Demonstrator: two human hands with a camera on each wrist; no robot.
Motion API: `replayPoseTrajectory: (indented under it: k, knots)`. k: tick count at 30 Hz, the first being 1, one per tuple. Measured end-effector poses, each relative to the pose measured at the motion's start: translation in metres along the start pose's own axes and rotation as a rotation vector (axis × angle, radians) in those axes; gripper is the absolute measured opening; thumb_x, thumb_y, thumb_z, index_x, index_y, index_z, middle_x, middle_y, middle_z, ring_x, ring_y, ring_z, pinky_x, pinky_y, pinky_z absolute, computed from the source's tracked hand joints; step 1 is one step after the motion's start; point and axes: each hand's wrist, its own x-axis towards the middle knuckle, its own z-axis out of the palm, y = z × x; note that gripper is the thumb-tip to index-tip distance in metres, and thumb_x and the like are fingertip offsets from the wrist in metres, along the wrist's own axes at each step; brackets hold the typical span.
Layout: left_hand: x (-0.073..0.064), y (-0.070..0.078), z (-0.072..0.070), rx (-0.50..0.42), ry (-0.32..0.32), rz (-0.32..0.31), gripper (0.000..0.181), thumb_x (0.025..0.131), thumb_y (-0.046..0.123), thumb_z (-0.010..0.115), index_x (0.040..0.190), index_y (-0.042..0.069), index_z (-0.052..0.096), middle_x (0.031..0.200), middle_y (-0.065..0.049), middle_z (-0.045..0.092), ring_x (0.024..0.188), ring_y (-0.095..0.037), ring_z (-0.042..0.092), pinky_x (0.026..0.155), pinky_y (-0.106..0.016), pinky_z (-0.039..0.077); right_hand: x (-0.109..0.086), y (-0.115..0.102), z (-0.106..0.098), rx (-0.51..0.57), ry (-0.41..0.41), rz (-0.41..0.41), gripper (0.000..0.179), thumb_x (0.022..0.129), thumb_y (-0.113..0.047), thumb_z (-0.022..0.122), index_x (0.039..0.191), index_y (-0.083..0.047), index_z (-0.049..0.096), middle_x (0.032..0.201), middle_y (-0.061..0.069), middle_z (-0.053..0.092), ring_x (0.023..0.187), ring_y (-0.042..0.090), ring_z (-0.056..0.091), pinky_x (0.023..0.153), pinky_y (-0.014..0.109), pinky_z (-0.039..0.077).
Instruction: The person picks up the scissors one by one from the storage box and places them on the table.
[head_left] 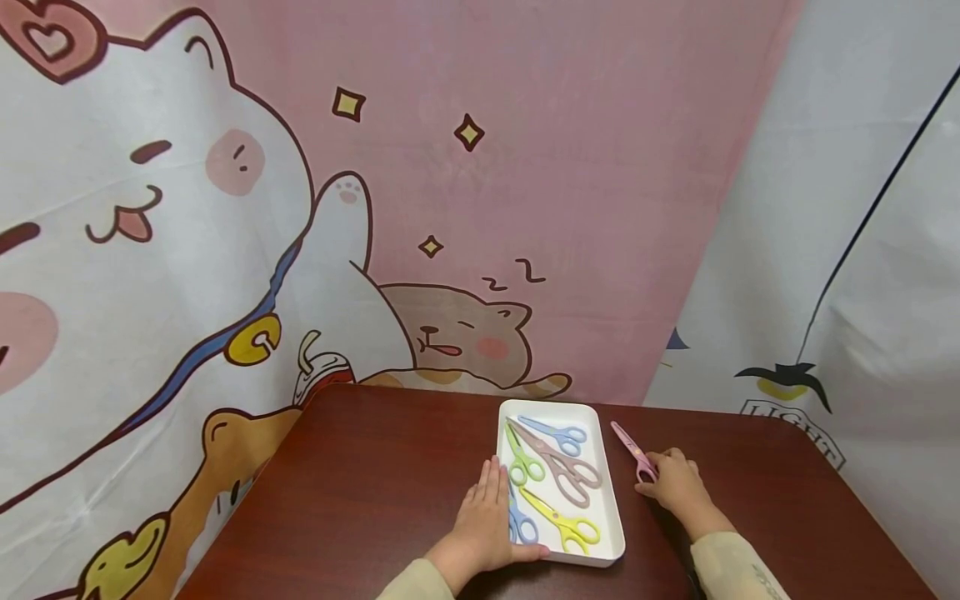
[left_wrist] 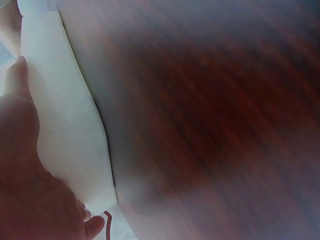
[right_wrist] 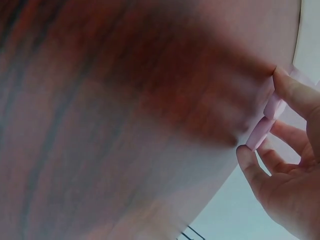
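A white tray (head_left: 613, 500) on the table holds several scissors: blue scissors (head_left: 551, 430) at the far end, green scissors (head_left: 517, 446), large mauve scissors (head_left: 555, 458), yellow scissors (head_left: 558, 517) and blue scissors (head_left: 522, 527) partly covered by my left hand (head_left: 480, 521). That hand lies along the tray's left side with its fingers straight, its thumb on the near rim. The tray's outer wall (left_wrist: 70, 125) fills part of the left wrist view. Right of the tray, my right hand (head_left: 684, 489) pinches pink scissors (head_left: 632, 444) by the handles, blades pointing away.
The dark red-brown wooden table (head_left: 375, 467) extends on both sides of the tray. Behind its far edge hangs a pink and white backdrop (head_left: 600, 208) printed with cartoon animals.
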Motion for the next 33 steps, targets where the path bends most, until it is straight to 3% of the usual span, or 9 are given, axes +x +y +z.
replayPoseTrajectory:
  k: [16,24,33]
  knots:
    - [0.000,-0.001,0.001,-0.018,0.014,0.013,0.130,0.062,0.091,0.045,0.147,-0.004,0.022,0.156,-0.023,0.014,0.144,-0.034,0.018,0.108,-0.045,0.034,0.002,0.000,-0.004,0.015,-0.015,-0.019,0.055,0.068,-0.021,0.082,0.112,0.006,0.064,0.100,0.025,0.056,0.086,0.044,0.052,0.074,0.054,0.043]
    - [0.003,-0.004,0.011,0.005,0.005,0.002,0.134,0.058,0.096,0.034,0.149,-0.001,0.019,0.158,-0.021,0.009,0.146,-0.031,0.013,0.110,-0.043,0.031,0.002,0.002,-0.001,0.021,-0.027,-0.017,0.059,0.071,-0.022,0.081,0.118,0.008,0.060,0.106,0.029,0.053,0.091,0.048,0.050,0.078,0.057,0.043]
    - [0.000,0.001,-0.001,-0.011,-0.014,0.003,0.130,0.062,0.091,0.043,0.148,-0.003,0.021,0.157,-0.022,0.012,0.145,-0.031,0.016,0.108,-0.043,0.033,0.001,0.000,0.000,0.023,-0.048,0.002,0.061,0.074,-0.022,0.079,0.122,0.008,0.057,0.110,0.031,0.051,0.097,0.051,0.047,0.081,0.060,0.043]
